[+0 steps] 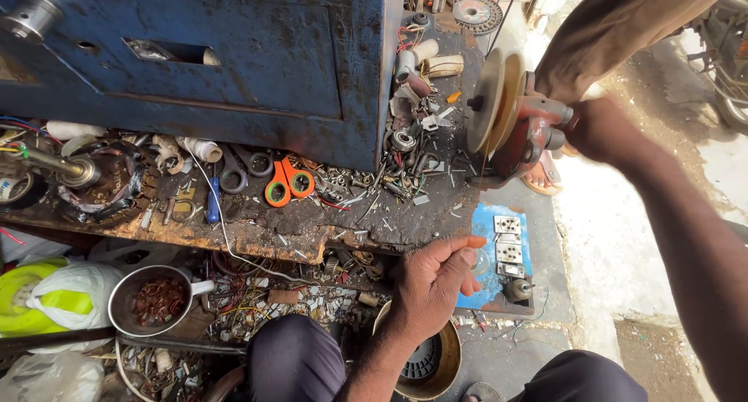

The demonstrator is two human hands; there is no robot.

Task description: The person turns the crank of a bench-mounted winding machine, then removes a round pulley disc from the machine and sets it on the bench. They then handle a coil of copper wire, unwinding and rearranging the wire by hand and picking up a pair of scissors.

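Note:
My right hand (604, 129) is closed around the crank handle of a red hand-driven winder (530, 133) fixed at the right end of the workbench (257, 234). A tan disc (491, 98) sits on the winder's shaft, and a thin wire (499, 28) runs down past it. My left hand (428, 281) hovers below the bench edge with fingers curled and thumb pressed to the forefinger. Nothing shows in that pinch. It is just left of a blue board with white sockets (506, 250).
A blue metal cabinet (234, 51) fills the bench's back. Orange-handled scissors (288, 184), spanners (234, 172), a blue screwdriver (213, 199) and scrap litter the top. Below are a pan of copper wire (156, 301) and a brass bowl (448, 367). Another person's trouser leg (623, 20) stands at right.

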